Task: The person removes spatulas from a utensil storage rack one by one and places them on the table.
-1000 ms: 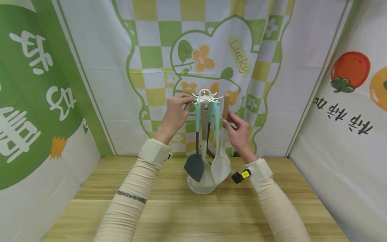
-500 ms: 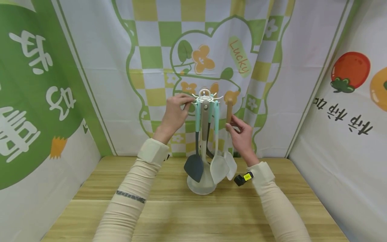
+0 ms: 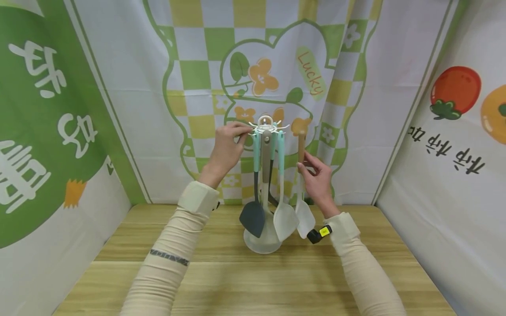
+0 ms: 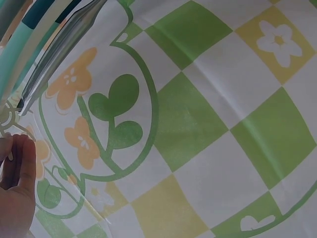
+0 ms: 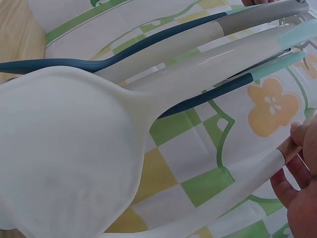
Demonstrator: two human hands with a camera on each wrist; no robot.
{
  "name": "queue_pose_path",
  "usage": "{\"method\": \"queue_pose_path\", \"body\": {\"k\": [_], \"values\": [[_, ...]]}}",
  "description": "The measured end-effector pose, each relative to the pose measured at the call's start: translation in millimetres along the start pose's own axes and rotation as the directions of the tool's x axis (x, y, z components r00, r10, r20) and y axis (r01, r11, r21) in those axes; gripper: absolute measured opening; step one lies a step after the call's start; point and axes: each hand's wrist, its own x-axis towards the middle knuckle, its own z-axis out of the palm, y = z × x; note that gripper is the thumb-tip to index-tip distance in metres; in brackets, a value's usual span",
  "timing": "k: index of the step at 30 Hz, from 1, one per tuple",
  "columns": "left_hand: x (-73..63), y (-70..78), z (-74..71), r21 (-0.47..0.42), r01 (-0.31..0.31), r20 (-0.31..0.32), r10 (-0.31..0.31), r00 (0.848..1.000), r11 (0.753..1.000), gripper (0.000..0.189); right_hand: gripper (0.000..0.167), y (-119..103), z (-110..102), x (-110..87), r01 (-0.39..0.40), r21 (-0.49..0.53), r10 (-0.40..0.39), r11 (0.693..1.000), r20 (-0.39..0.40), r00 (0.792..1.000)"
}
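Fingers of the right hand [image 3: 317,179] pinch the wooden-handled turner [image 3: 305,219] low on its handle, where tan wood meets white stem, while those of the left hand [image 3: 227,148] pinch the edge of the white rack [image 3: 265,128]. Held nearly upright, blade down, the turner is to the right of the rack and apart from it. It should be light and stiff along the stem, the blade perhaps a little flexible (silicone, by the look of it); bare wood ought to slip less than the smooth stem, so the handle is the place to hold. It looks plain: straight tan handle, slim stem, pale blade just beside the mint-handled white spatula [image 3: 286,220]
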Motion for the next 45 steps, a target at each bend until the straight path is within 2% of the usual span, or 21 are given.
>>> {"method": "queue_pose_path", "body": {"k": [11,18,23,31,37,45], "values": [[-1.0,2.2,-0.9,0.001,0.009,0.008,-0.009,1.0,1.0,0.016,0.04,2.1,-4.7,-3.6,-0.02,-0.025,0.019,0.999,-0.029,0.999],[-1.6,2.6,-0.4,0.005,0.018,0.008,-0.018,1.0,1.0,0.015,0.039,0.2,-6.4,-6.6,-0.04,-0.053,0.036,0.998,-0.076,0.996],[-1.9,2.0,-0.5,0.008,0.028,0.006,-0.028,1.0,1.0,0.016,0.039,-0.5,-9.7,-8.6,-0.062,-0.087,0.056,0.994,-0.075,0.996],[-2.8,0.4,0.7,0.011,-0.008,-0.013,0.008,1.0,1.0,0.013,0.043,2.0,-15.0,-14.7,-0.095,-0.116,0.088,0.989,-0.063,0.994],[-2.1,0.3,1.6,0.003,-0.007,-0.02,0.007,1.0,1.0,0.013,0.041,3.8,-16.6,-16.8,-0.089,-0.123,0.08,0.988,-0.077,0.994],[-1.1,1.3,2.1,-0.002,-0.01,-0.023,0.01,1.0,1.0,0.013,0.041,2.6,-17.3,-20.6,-0.12,-0.115,0.109,0.986,-0.094,0.99]]}}
